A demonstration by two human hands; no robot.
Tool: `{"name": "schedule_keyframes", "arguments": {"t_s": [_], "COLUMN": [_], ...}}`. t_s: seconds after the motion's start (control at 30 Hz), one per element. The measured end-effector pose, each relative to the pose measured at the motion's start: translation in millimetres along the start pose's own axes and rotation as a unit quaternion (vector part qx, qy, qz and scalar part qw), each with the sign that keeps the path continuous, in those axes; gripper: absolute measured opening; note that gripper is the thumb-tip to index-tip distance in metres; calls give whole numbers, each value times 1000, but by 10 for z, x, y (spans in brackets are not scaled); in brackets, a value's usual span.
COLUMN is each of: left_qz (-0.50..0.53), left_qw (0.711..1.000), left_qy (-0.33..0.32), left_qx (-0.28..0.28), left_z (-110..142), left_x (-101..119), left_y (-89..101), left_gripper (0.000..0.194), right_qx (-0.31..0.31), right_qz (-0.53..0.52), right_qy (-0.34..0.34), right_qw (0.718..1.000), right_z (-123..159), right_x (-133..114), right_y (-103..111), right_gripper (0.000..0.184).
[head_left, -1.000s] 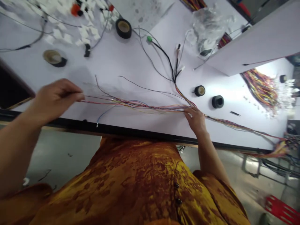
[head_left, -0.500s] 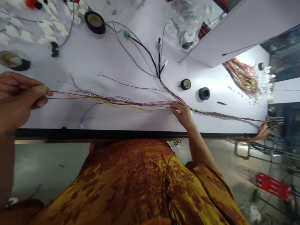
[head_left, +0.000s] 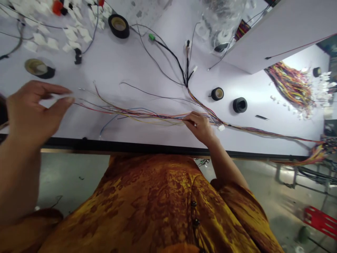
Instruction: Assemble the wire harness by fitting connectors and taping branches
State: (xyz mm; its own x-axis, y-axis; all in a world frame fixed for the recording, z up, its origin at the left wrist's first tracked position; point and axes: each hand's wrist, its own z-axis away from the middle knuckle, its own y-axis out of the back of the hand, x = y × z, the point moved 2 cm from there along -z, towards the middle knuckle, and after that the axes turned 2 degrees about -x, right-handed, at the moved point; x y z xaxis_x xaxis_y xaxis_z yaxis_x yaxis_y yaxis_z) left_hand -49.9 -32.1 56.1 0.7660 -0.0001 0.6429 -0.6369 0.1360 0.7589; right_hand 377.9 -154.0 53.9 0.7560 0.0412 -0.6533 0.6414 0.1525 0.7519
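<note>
The left hand (head_left: pixel 34 109) is hanging open just above the tabletop, thumb and fingers spread and gripping nothing, with its fingertips near the loose ends of the wire bundle (head_left: pixel 147 116) (the thumb comes close, but I cannot tell whether it is touching). The right hand (head_left: pixel 198 128) is pinching that bundle, its fingers curling closed around the strands. The bundle is stretching lengthwise across the white tabletop (head_left: pixel 126 70), just inside the black front edge strip (head_left: pixel 131 142), passing a small white connector (head_left: pixel 221 128) and trailing over toward the right edge. Toward the far side, a black tape roll (head_left: pixel 217 93) and a black rubber grommet (head_left: pixel 239 105) are sitting well apart from both hands, leaving them out of the way of the strands.
</note>
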Motion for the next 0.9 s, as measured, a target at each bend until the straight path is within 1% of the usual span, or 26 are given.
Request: {"name": "schedule_keyframes", "arguments": {"t_s": [0.03, 0.07, 0.1, 0.13, 0.17, 0.2, 0.23, 0.27, 0.3, 0.33, 0.37, 0.4, 0.43, 0.5, 0.53, 0.57, 0.6, 0.63, 0.7, 0.73, 0.77, 0.8, 0.83, 0.9], "left_qz": [-25, -20, 0, 8, 7, -17, -50, -77, -99, -114, -123, -129, -130, -114, -97, -77, -56, -38, -18, -17, -20, -26, -32, -38], "left_qw": [994, 982, 965, 928, 882, 860, 852, 854, 858, 865, 874, 886, 901, 933, 947, 959, 967, 972, 977, 978, 977, 975, 973, 969], "left_qy": [-95, -182, -261, -346, -424, -453, -463, -459, -449, -435, -416, -392, -364, -303, -275, -250, -233, -220, -207, -205, -208, -215, -223, -236], "left_qx": [53, 44, -31, -134, -205, -235, -239, -232, -229, -224, -219, -211, -198, -157, -132, -107, -86, -70, -47, -41, -41, -47, -56, -66], "left_z": [116, 238, 358, 478, 582, 644, 669, 666, 645, 614, 578, 538, 498, 414, 373, 335, 304, 279, 253, 250, 252, 255, 257, 247], "left_x": [232, 466, 695, 913, 1102, 1243, 1339, 1391, 1400, 1373, 1315, 1238, 1151, 982, 914, 861, 825, 806, 808, 825, 849, 875, 899, 918], "left_y": [-21, -113, -277, -496, -731, -970, -1197, -1392, -1547, -1651, -1702, -1705, -1668, -1515, -1428, -1350, -1294, -1266, -1295, -1344, -1403, -1462, -1510, -1541], "left_gripper": [35, 32, 28, 29, 30, 32, 34, 36, 38, 40, 41, 41, 40, 43, 47, 53, 59, 64, 69, 68, 68, 68, 69, 70], "right_qx": [2, 8, 12, 9, -4, -26, -52, -72, -79, -67, -43, -17, 6, 46, 65, 83, 103, 118, 141, 161, 180, 181, 161, 113], "right_qz": [-13, -24, -30, -29, -20, -8, 1, -1, -16, -45, -84, -128, -169, -236, -248, -237, -200, -143, -5, 48, 80, 92, 86, 39], "right_qy": [10, 18, 23, 26, 26, 24, 21, 20, 21, 25, 29, 31, 29, 25, 24, 22, 20, 17, 7, 6, 12, 25, 41, 69], "right_qw": [1000, 1000, 999, 999, 999, 999, 998, 997, 997, 996, 995, 991, 985, 970, 966, 968, 974, 983, 990, 986, 980, 979, 982, 990], "right_z": [-87, -187, -294, -403, -507, -598, -671, -721, -748, -753, -738, -707, -666, -570, -523, -481, -445, -414, -373, -361, -357, -361, -373, -396], "right_x": [-97, -198, -301, -401, -493, -570, -626, -660, -670, -657, -623, -573, -512, -380, -315, -256, -204, -162, -112, -108, -119, -143, -176, -243], "right_y": [-24, -54, -91, -134, -177, -213, -229, -213, -160, -67, 56, 195, 334, 567, 647, 699, 726, 731, 696, 671, 644, 612, 578, 540], "right_gripper": [14, 14, 13, 12, 12, 12, 12, 12, 12, 12, 11, 10, 11, 13, 14, 14, 14, 14, 17, 19, 22, 24, 26, 30]}}
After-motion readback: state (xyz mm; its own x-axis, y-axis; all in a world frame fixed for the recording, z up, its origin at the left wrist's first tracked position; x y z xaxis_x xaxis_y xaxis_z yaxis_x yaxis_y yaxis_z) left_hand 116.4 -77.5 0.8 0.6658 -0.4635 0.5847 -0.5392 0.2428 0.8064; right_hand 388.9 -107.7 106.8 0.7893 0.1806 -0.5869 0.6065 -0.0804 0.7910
